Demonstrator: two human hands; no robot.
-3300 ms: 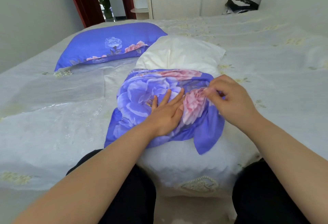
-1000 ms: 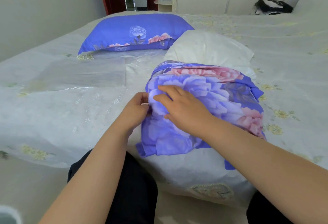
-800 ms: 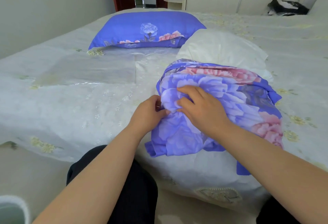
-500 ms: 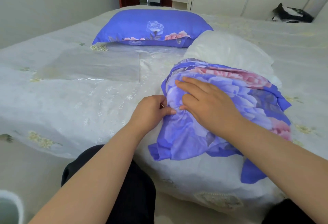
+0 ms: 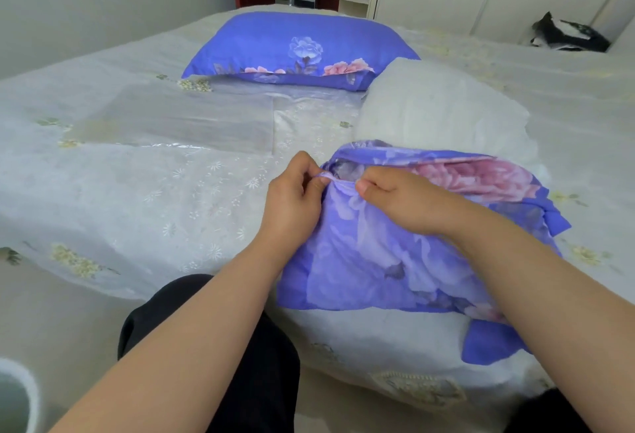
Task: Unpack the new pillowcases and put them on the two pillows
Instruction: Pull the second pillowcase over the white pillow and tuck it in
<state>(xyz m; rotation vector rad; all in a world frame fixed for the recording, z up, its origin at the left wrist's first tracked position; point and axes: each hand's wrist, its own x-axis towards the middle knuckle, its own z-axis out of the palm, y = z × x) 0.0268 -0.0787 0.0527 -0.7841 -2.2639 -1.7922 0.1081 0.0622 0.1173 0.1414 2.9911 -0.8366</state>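
Note:
A white pillow (image 5: 439,113) lies on the bed, its near end inside a blue floral pillowcase (image 5: 395,247) that is bunched round it. My left hand (image 5: 292,199) pinches the pillowcase's open edge at its left corner. My right hand (image 5: 402,202) grips the same edge a little to the right, fingers curled into the fabric. Farther back lies a second pillow (image 5: 295,44) in a matching blue floral case.
A pale embroidered bedspread (image 5: 154,192) covers the bed. Flat clear plastic packaging (image 5: 178,120) lies on it left of the white pillow. A black and white bag (image 5: 567,34) sits at the far right. My dark-clad knees are at the bed's near edge.
Both hands have moved up from pressing the fabric at the pillowcase's left side to pinching its open edge. The view has shifted slightly left.

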